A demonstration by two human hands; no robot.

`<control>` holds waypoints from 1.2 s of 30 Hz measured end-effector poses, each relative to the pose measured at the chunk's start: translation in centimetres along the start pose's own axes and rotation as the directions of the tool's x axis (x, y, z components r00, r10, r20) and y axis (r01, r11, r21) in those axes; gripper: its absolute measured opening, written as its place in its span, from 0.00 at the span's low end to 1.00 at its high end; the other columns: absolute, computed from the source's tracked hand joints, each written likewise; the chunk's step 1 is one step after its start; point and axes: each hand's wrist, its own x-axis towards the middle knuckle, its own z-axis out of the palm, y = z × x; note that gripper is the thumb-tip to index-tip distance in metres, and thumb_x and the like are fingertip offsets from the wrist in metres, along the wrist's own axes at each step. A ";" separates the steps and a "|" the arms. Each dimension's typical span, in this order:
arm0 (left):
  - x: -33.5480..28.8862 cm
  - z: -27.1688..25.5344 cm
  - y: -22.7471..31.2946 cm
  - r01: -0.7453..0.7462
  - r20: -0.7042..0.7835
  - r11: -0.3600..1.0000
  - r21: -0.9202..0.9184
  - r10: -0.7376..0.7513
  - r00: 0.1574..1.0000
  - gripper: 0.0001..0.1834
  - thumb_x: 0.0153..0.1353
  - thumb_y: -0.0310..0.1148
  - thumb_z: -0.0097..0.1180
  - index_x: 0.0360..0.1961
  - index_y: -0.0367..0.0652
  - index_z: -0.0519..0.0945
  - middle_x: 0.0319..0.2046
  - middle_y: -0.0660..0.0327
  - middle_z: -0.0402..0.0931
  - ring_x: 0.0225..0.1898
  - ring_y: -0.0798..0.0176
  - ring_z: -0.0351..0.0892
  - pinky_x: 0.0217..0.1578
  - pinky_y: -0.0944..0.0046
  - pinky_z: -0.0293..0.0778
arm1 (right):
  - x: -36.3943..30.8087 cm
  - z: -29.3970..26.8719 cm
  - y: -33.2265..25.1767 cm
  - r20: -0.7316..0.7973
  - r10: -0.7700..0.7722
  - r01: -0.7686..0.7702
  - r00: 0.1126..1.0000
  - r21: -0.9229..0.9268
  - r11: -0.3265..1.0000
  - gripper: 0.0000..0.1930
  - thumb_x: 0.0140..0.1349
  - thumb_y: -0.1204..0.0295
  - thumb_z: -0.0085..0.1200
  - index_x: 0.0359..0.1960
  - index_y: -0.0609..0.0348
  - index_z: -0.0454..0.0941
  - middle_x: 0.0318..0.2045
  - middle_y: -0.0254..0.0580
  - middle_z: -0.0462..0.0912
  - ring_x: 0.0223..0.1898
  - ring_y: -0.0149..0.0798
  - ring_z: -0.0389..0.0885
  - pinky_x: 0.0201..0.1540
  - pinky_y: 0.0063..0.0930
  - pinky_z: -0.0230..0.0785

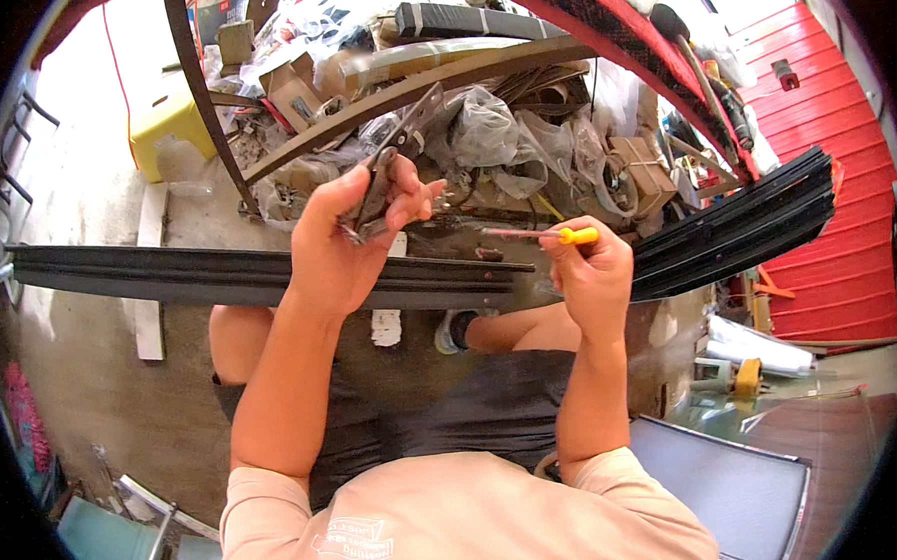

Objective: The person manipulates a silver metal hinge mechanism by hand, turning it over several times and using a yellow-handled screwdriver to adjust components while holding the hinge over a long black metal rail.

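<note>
My left hand point(336, 235) is raised in front of me, its fingers closed round a dark metal bracket point(421, 113) with holes in its flat end. Part of the bracket is hidden by the fingers. To its right, my right hand point(597, 279) grips a screwdriver point(578, 235) by its yellow handle, the shaft pointing left towards the bracket without touching it. Below both hands, a long black ribbed profile point(168, 275) runs across from the left. Another bundle of black profiles point(742, 229) extends to the right, beyond my right hand.
A curved brown metal frame point(361, 121) arches ahead, with plastic bags point(487, 138) and cardboard piled behind it. At the far left stands a yellow container point(169, 127). Red corrugated sheeting point(812, 114) is on the right. A framed grey panel point(723, 488) lies low on the right.
</note>
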 end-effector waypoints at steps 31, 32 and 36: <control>-0.1 1.3 -0.4 -0.004 0.045 0.969 0.246 -0.007 0.999 0.24 0.63 0.53 0.48 0.40 0.40 0.76 0.22 0.68 0.64 0.33 0.65 0.67 0.65 0.52 0.66 | 0.0 1.4 -3.8 -0.089 -0.260 0.234 0.962 -0.228 0.945 0.19 0.65 0.73 0.74 0.22 0.61 0.75 0.19 0.19 0.68 0.24 0.16 0.59 0.24 0.18 0.49; -0.2 1.4 -0.4 -0.003 0.037 0.960 0.280 -0.008 0.999 0.24 0.63 0.54 0.48 0.39 0.40 0.76 0.22 0.68 0.63 0.33 0.66 0.66 0.64 0.53 0.66 | 0.0 1.3 -3.8 -0.078 -0.260 0.236 0.962 -0.236 0.943 0.19 0.65 0.73 0.74 0.22 0.61 0.75 0.19 0.19 0.68 0.24 0.16 0.59 0.24 0.18 0.49; -0.2 1.5 -0.2 -0.004 0.032 0.932 0.362 -0.008 0.999 0.25 0.63 0.55 0.48 0.38 0.40 0.74 0.22 0.68 0.62 0.30 0.68 0.63 0.62 0.57 0.65 | 0.2 0.8 -3.5 0.046 -0.199 0.202 0.979 -0.099 0.974 0.19 0.68 0.66 0.72 0.25 0.60 0.76 0.20 0.18 0.69 0.23 0.15 0.59 0.23 0.18 0.49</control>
